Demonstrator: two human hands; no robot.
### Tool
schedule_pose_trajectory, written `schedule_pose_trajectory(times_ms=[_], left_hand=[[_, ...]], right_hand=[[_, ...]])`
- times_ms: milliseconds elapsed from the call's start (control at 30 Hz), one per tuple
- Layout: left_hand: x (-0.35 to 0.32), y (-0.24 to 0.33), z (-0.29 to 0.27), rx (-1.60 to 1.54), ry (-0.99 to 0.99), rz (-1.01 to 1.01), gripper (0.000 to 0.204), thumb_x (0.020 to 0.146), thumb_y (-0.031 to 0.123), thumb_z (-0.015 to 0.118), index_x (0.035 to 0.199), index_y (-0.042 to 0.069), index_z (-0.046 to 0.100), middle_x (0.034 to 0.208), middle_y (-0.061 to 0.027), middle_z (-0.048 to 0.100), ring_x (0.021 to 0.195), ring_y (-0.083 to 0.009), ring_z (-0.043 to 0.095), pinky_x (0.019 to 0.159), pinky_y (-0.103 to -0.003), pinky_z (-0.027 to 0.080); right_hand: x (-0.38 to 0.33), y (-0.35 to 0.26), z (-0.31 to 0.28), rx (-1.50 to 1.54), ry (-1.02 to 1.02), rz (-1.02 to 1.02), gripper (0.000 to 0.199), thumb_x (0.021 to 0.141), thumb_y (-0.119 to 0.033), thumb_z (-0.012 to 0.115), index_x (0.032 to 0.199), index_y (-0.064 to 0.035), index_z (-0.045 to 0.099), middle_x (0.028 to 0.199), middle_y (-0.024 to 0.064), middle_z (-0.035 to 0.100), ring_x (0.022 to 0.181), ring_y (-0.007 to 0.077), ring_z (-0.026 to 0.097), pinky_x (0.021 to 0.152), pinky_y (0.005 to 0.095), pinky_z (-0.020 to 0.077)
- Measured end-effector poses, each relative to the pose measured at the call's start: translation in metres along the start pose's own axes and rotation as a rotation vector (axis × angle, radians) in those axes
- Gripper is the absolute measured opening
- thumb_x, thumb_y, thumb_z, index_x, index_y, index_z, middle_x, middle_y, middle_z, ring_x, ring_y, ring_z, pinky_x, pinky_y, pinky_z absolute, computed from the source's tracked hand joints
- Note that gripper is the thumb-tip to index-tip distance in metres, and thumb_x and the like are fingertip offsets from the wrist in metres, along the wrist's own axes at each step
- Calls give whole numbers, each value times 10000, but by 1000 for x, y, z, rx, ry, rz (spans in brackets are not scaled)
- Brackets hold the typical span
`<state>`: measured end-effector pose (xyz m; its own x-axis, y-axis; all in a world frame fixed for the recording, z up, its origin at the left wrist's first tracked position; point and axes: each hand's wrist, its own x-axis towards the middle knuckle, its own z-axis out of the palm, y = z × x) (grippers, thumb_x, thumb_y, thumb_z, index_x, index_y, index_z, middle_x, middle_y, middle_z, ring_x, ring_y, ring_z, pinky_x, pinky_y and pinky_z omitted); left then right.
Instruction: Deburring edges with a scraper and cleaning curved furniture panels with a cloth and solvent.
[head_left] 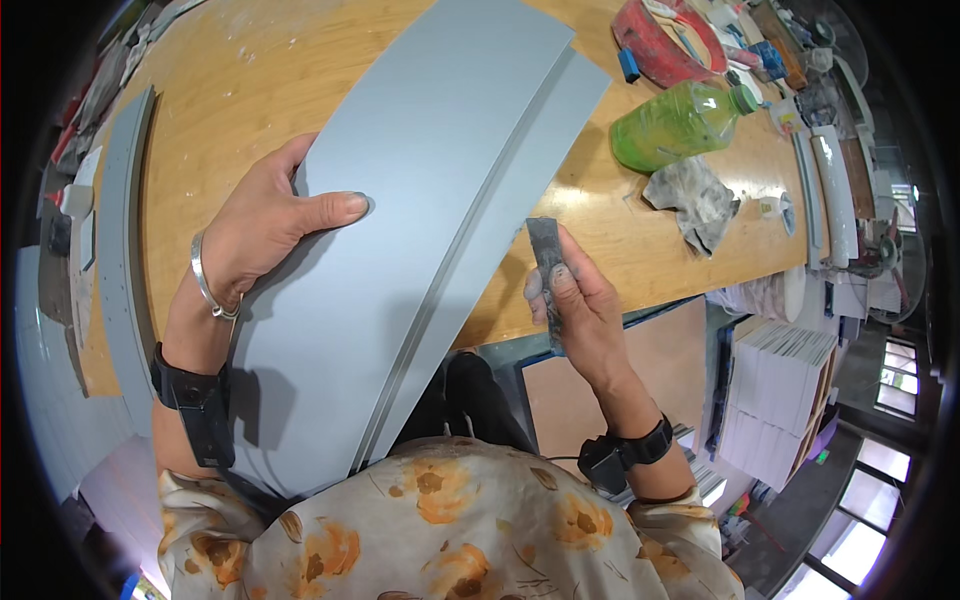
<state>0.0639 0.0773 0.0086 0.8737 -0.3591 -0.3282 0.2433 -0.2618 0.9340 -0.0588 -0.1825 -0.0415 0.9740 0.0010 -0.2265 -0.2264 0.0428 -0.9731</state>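
Note:
A long, smooth grey panel (400,190) with a stepped groove along its right side lies slantwise over the table, its near end close to my body. My left hand (285,205) grips its left edge, thumb on the top face and fingers out of sight beneath. To the right of the panel and apart from it, my right hand (580,295) pinches a narrow dark grey strip (545,245), possibly folded sandpaper. Grey dust coats the fingertips of that hand.
On the wooden table (230,90) are a bottle of green liquid (665,128), a crumpled grey-stained cloth (695,200) and a red basin (665,45). Another grey panel (125,210) lies at the left. White stacked sheets (780,390) stand on the right, below table height.

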Motion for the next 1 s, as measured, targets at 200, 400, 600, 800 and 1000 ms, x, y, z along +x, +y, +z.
schedule_pose_trajectory(times_ms=[200,400,600,800,1000], left_hand=[[-1,1,1,-9,21,-11,720,651,255,801,1194,-66,455,997,-141,609,902,-176,589,808,-268,469],[0,1,1,-15,9,-17,735,644,267,806,1197,-66,454,997,-144,609,905,-179,590,803,-270,472],[2,0,2,8,-2,2,721,655,270,798,1194,-67,457,996,-143,609,894,-171,592,793,-267,474],[-2,-4,-2,-2,3,19,700,666,253,789,1194,-67,459,987,-138,612,865,-164,597,766,-261,482],[1,-1,0,17,9,12,695,669,245,788,1193,-70,457,975,-135,617,856,-161,600,758,-255,483]], right_hand=[[-2,10,0,-158,-24,-138,396,942,-144,437,1325,-49,401,888,20,518,723,78,444,691,196,393],[7,15,8,-574,87,-406,456,853,10,509,1292,-102,456,758,47,436,666,153,439,656,246,405],[-9,27,-5,-851,85,-407,450,816,7,538,1250,-97,483,726,125,457,661,263,484,601,342,411],[-5,-53,2,-1026,67,-214,366,827,-70,537,1191,-60,506,690,150,517,635,306,540,587,388,433],[-1,-69,11,-1167,-16,-241,351,829,-113,522,1177,-70,517,693,153,546,632,331,571,576,412,471]])
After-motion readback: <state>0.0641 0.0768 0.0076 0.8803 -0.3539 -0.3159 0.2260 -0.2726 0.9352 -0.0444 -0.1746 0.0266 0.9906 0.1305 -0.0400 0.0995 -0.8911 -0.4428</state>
